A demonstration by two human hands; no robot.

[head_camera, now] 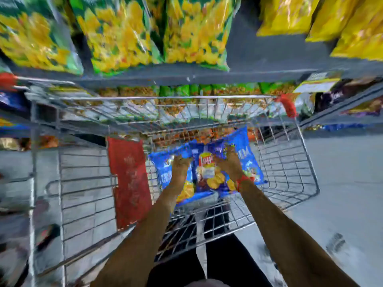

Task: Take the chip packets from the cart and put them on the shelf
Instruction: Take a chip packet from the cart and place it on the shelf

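Both hands, left hand and right hand, press on crinkly blue chip packets in the wire cart (grip blurred, cannot tell); pinch firmly, lift together.

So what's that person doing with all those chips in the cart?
A person is reaching both arms down into a wire shopping cart. The left hand and right hand are on the blue chip packets lying in the basket, seemingly gathering them up; the picture is too blurry to tell how tightly they grip. Just beyond the cart is a shelf already stocked with green and yellow bags. The blue packets are not on the shelf yet.
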